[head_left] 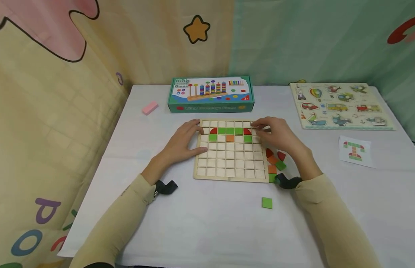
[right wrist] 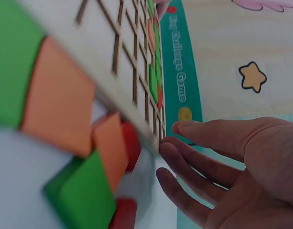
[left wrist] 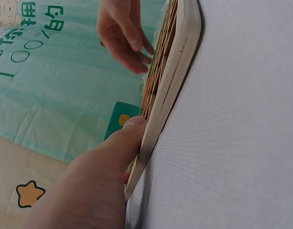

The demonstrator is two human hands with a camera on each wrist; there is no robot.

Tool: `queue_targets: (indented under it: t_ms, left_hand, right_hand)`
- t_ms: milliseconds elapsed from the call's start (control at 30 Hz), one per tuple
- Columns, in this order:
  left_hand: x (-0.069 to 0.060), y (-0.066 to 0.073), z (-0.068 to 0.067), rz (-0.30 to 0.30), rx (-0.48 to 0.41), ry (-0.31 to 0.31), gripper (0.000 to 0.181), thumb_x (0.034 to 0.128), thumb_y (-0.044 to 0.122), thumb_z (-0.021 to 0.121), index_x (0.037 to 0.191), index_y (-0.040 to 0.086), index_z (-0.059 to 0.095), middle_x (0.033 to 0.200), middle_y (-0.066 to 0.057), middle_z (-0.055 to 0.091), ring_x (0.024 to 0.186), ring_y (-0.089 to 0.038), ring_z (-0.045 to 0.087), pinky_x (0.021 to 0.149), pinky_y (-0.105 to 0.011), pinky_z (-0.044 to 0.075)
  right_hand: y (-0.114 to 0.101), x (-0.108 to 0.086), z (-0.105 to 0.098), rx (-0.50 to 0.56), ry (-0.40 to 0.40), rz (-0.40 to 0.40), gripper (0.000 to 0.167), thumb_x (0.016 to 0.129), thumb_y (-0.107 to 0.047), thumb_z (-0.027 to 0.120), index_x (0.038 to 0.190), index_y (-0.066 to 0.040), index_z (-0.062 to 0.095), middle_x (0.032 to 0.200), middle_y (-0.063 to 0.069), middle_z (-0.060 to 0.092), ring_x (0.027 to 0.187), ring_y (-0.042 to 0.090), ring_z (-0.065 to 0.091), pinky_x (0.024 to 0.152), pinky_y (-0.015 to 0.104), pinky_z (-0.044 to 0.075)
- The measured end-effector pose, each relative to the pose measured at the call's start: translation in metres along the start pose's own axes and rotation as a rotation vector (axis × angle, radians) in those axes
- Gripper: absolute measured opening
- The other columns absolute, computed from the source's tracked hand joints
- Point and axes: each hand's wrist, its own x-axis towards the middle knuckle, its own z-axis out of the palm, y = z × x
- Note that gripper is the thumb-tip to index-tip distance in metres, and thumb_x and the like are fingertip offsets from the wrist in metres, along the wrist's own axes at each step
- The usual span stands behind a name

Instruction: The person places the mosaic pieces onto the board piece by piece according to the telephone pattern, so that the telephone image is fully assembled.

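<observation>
A wooden grid board (head_left: 230, 179) lies flat, holding red curved pieces, several green squares (head_left: 230, 131) and an orange square (head_left: 230, 138) in its upper rows. My left hand (head_left: 182, 143) rests on its left edge, thumb (left wrist: 132, 126) against the rim in the left wrist view, fingers fairly straight. At the top right corner is my right hand (head_left: 278, 136), fingers loosely bent; the right wrist view shows this hand (right wrist: 232, 167) with thumb and forefinger close together and no piece clearly between them. Loose orange (right wrist: 58, 98), green (right wrist: 86, 191) and red pieces lie beside the board's right edge.
A Ring Challenge Game box (head_left: 211, 108) stands behind the board, with a pink block (head_left: 149, 108) to its left. At the right are a picture puzzle board (head_left: 341, 106) and a pattern card (head_left: 355, 152). One green square (head_left: 266, 203) lies nearer the front.
</observation>
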Motion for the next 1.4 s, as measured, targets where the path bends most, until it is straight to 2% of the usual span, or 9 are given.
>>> queue_targets:
  t_ms: [67,200,333,400,467,733,900,1067,1400]
  left_hand:
    - [-0.002,-0.001,-0.003,-0.009,0.004,0.000,0.057,0.0908,0.059,0.074,0.129,0.019,0.057,0.170,-0.010,0.035,0.161,-0.030,0.024,0.132,-0.055,0.021]
    - [-0.003,-0.004,-0.005,-0.012,0.009,0.006,0.057,0.0906,0.058,0.075,0.129,0.020,0.057,0.170,-0.009,0.035,0.161,-0.029,0.024,0.131,-0.054,0.022]
    - [-0.002,-0.006,-0.004,-0.006,0.004,-0.001,0.057,0.0903,0.058,0.075,0.129,0.020,0.057,0.171,-0.008,0.034,0.161,-0.028,0.023,0.131,-0.055,0.022]
    - [-0.002,-0.006,-0.003,-0.003,0.002,-0.003,0.058,0.0902,0.058,0.075,0.129,0.020,0.057,0.171,-0.009,0.034,0.161,-0.029,0.023,0.131,-0.056,0.023]
    - [-0.003,-0.005,-0.003,0.000,-0.001,0.001,0.058,0.0902,0.057,0.075,0.129,0.018,0.057,0.170,-0.010,0.034,0.161,-0.030,0.024,0.131,-0.057,0.023]
    - [-0.003,-0.003,-0.004,0.010,-0.008,0.007,0.058,0.0905,0.057,0.075,0.130,0.018,0.057,0.170,-0.011,0.035,0.161,-0.030,0.024,0.131,-0.056,0.022]
    - [0.001,-0.001,0.002,0.016,-0.025,0.008,0.057,0.0900,0.056,0.076,0.129,0.019,0.058,0.170,-0.010,0.035,0.161,-0.031,0.025,0.130,-0.057,0.023]
    - [0.005,-0.001,0.004,0.026,-0.011,0.008,0.058,0.0905,0.059,0.075,0.130,0.020,0.057,0.170,-0.009,0.035,0.161,-0.030,0.024,0.131,-0.055,0.022]
    - [0.000,-0.001,0.000,0.007,-0.010,0.002,0.059,0.0901,0.059,0.074,0.129,0.019,0.057,0.170,-0.009,0.035,0.161,-0.031,0.025,0.131,-0.055,0.022]
  right_hand:
    - [0.012,-0.012,-0.006,-0.006,-0.018,0.023,0.032,0.103,-0.008,0.064,0.134,-0.001,0.068,0.133,0.020,0.068,0.121,0.036,0.062,0.108,0.057,0.054]
    - [0.034,-0.035,-0.014,0.038,0.000,0.034,0.034,0.103,-0.018,0.069,0.134,-0.006,0.069,0.131,0.015,0.069,0.118,0.030,0.063,0.106,0.055,0.055]
    - [0.051,-0.054,-0.020,0.067,-0.005,0.051,0.038,0.100,-0.029,0.075,0.132,-0.010,0.071,0.124,0.010,0.073,0.109,0.023,0.065,0.096,0.031,0.060]
    - [0.056,-0.061,-0.022,0.072,-0.032,0.069,0.038,0.097,-0.031,0.078,0.129,-0.010,0.072,0.119,0.009,0.074,0.103,0.021,0.064,0.087,0.019,0.057]
    - [0.059,-0.066,-0.024,0.073,-0.057,0.071,0.036,0.095,-0.028,0.081,0.125,-0.010,0.074,0.115,0.009,0.074,0.100,0.021,0.063,0.081,0.014,0.054]
    - [0.061,-0.072,-0.023,0.017,-0.056,0.018,0.027,0.091,-0.007,0.081,0.118,-0.009,0.077,0.104,0.007,0.071,0.096,0.023,0.059,0.079,0.015,0.051]
    - [0.062,-0.078,-0.024,0.002,-0.027,0.025,0.024,0.090,-0.009,0.083,0.113,-0.008,0.075,0.106,0.008,0.070,0.098,0.023,0.057,0.080,0.014,0.048]
    - [0.065,-0.079,-0.026,-0.007,-0.011,0.047,0.019,0.090,-0.013,0.085,0.105,-0.010,0.074,0.096,0.006,0.068,0.090,0.020,0.057,0.075,0.016,0.048]
    - [0.062,-0.077,-0.022,-0.006,-0.043,0.022,0.028,0.092,-0.005,0.079,0.119,-0.010,0.075,0.102,0.006,0.069,0.096,0.022,0.058,0.079,0.015,0.050]
